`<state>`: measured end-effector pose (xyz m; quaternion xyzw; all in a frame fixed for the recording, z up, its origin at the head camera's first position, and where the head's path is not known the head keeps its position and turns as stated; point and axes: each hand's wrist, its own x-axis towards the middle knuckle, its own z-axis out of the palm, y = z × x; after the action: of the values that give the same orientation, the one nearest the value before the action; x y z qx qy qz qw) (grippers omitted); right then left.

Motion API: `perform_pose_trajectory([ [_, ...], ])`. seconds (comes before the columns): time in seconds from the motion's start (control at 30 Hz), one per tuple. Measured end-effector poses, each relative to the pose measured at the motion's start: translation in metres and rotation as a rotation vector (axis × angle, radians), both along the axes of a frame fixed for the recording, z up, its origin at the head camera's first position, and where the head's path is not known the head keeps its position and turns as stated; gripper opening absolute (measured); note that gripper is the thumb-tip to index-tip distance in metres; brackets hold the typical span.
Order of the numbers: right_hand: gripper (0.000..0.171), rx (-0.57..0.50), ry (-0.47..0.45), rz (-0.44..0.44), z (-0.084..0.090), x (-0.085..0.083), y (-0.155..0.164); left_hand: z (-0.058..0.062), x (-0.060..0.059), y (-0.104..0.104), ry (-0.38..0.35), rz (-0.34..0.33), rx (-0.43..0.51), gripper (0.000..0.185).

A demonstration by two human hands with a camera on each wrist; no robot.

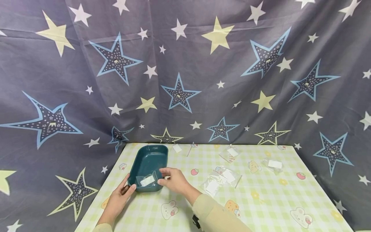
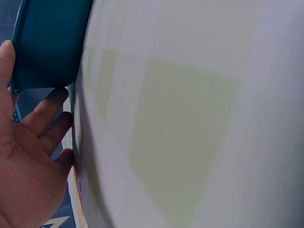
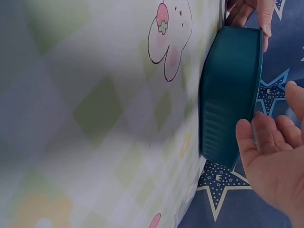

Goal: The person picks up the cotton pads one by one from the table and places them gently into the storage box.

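Note:
A dark teal rectangular tray [image 1: 149, 149] lies at the left of the table, its side wall showing in both wrist views. My left hand [image 1: 119, 197] holds its near left corner, thumb at the rim and fingers against the outside. A clear plastic packet with a white label [image 1: 147, 181] lies inside at the near end. At the tray's right rim is my right hand [image 1: 175, 180], thumb and fingers apart beside the packet. In the right wrist view, the right hand [image 3: 278, 152] has loosely bent fingers and nothing visible between them; its inner side is partly hidden.
Two overlapping clear packets [image 1: 213, 187] lie right of the tray. More packets with white labels lie farther back, one at the back middle [image 1: 232, 152] and one at the right [image 1: 274, 164]. A starry cloth [image 1: 185, 64] hangs behind the checked tabletop [image 1: 269, 199].

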<state>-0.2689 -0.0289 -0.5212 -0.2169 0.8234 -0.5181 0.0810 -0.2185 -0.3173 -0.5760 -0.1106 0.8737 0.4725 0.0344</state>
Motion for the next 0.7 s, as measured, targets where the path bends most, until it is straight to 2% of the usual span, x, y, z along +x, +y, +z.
perform_pose_trajectory([
  [0.17,0.046,0.024,0.038,-0.019,-0.002,-0.003,0.011,0.000,-0.001,-0.002,-0.005,-0.004,-0.011,0.087],
  [0.33,0.045,0.025,0.074,-0.060,-0.011,-0.009,0.035,-0.003,-0.003,-0.005,-0.011,0.001,-0.040,0.089],
  [0.5,0.048,0.038,0.081,-0.109,-0.018,-0.015,0.072,-0.005,-0.002,-0.003,-0.024,0.012,-0.090,0.090],
  [0.7,0.048,0.054,0.117,-0.243,-0.015,-0.028,0.133,-0.002,-0.003,0.003,-0.004,0.019,-0.112,0.091],
])
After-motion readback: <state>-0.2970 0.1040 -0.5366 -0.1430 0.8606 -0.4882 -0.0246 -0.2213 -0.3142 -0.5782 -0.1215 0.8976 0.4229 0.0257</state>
